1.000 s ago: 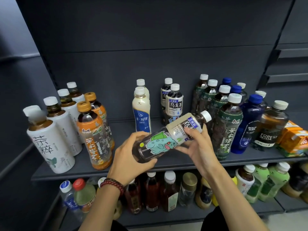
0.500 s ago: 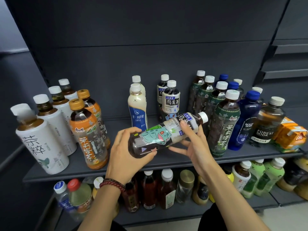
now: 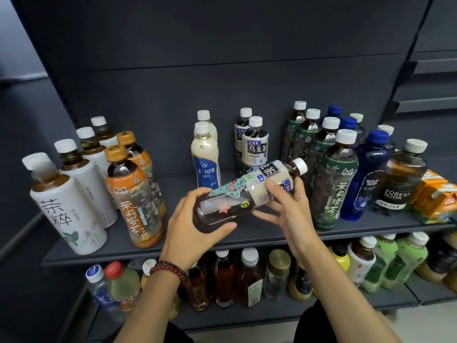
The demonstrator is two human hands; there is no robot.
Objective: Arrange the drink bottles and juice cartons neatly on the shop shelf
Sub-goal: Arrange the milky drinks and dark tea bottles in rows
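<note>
A dark oolong tea bottle (image 3: 243,194) with a white cap and a green cartoon sticker lies tilted in front of the dark shelf (image 3: 247,233), cap up and to the right. My left hand (image 3: 195,224) grips its base. My right hand (image 3: 286,206) holds its labelled upper half from below, thumb over the label. Two matching oolong bottles (image 3: 254,147) stand upright just behind. Green jasmine tea bottles (image 3: 333,179) line up to the right, with blue soda bottles (image 3: 368,174) beyond them. Orange juice cartons (image 3: 435,196) lie at the far right.
White tea bottles (image 3: 66,206) and orange-labelled tea bottles (image 3: 136,196) stand in rows at the shelf's left. Two milk-tea bottles (image 3: 205,157) stand in the middle. A brown soda bottle (image 3: 400,177) stands by the cartons. A lower shelf (image 3: 247,315) holds several mixed bottles.
The held bottle has turned about its long axis, so the cartoon sticker now faces further up and a star sticker shows. Both hands have kept hold of it.
</note>
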